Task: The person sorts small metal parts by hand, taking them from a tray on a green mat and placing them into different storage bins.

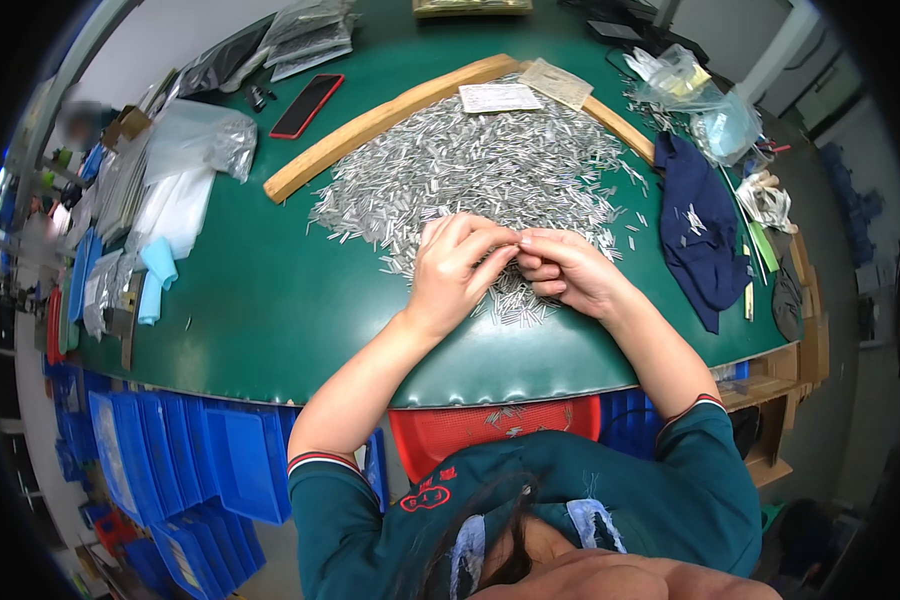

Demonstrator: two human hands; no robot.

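A wide heap of small silvery metal pins [470, 165] spreads over the green table in front of me. My left hand [454, 262] and my right hand [568, 270] meet fingertip to fingertip above the heap's near edge. Thumb and forefinger are pinched together on each hand, and the other fingers of the right hand curl inward. Whatever sits between the fingertips is too small to make out. More loose pins [515, 305] lie on the table just below my hands.
Wooden bars [390, 120] border the heap's far side, with paper slips [500, 97] on top. A red-edged phone [308, 105] and plastic bags [185, 160] lie left, a dark blue cloth [695, 230] right. A red tray [430, 440] and blue bins [250, 460] stand below the table's front edge.
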